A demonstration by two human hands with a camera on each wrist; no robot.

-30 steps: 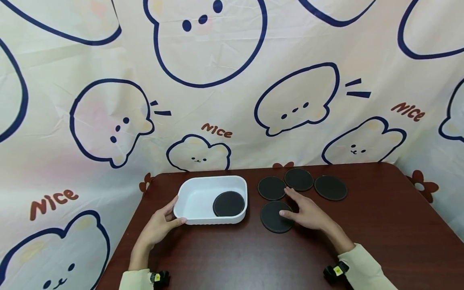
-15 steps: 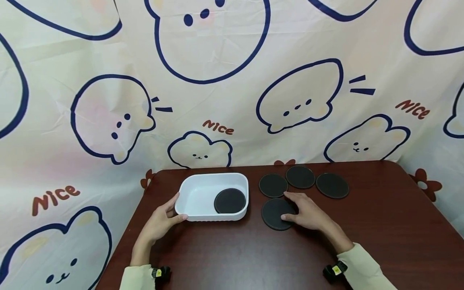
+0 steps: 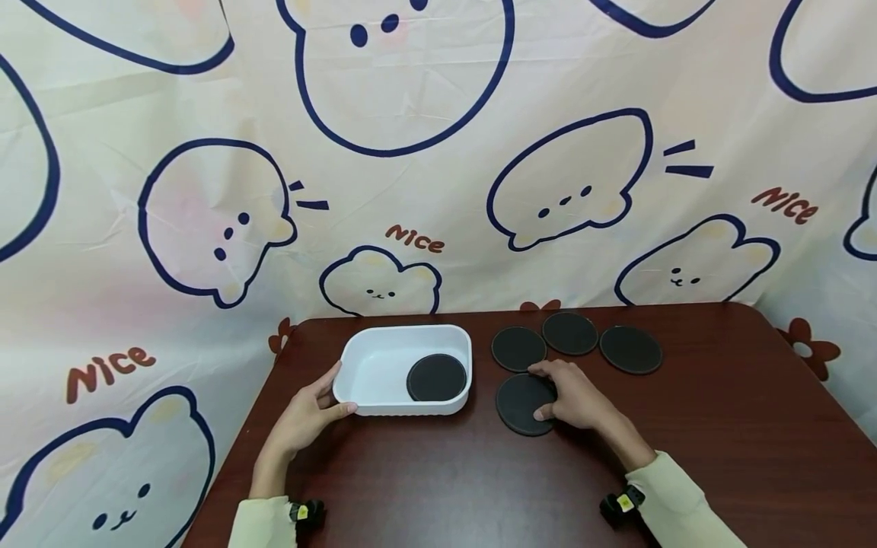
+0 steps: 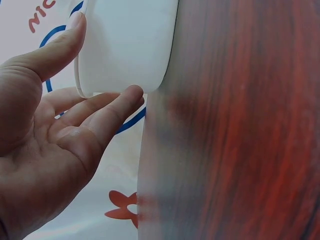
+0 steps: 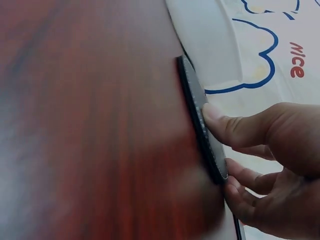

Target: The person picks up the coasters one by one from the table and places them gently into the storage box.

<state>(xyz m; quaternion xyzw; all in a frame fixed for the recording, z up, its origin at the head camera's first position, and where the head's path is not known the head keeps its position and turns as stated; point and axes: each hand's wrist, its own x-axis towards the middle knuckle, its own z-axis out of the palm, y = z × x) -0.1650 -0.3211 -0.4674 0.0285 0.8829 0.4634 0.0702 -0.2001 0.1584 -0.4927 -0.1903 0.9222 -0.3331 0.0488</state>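
Observation:
My left hand (image 3: 303, 418) grips the left end of a white plastic tray (image 3: 370, 409), thumb at its rim and fingers against its outer end wall. In the left wrist view those fingers curl under the tray's corner (image 4: 125, 50). Inside the tray, toward its right end, lies one round black coaster (image 3: 436, 377). Right of the tray, my right hand (image 3: 575, 396) pinches another black coaster (image 3: 518, 405). The right wrist view has the thumb on top of this coaster (image 5: 196, 87) and the fingers curled at its edge. Part of it is hidden under the hand.
Behind the right hand lie three more black coasters: one at the left (image 3: 518, 349), one in the middle (image 3: 570, 333) and one at the right (image 3: 631, 350). All rest on a dark brown table (image 3: 438, 487), with a bear-print cloth (image 3: 466, 190) hanging behind it.
My right hand's fingers have drawn in from spread over the near coaster to its edge, with the thumb on top. The left hand keeps its hold on the tray.

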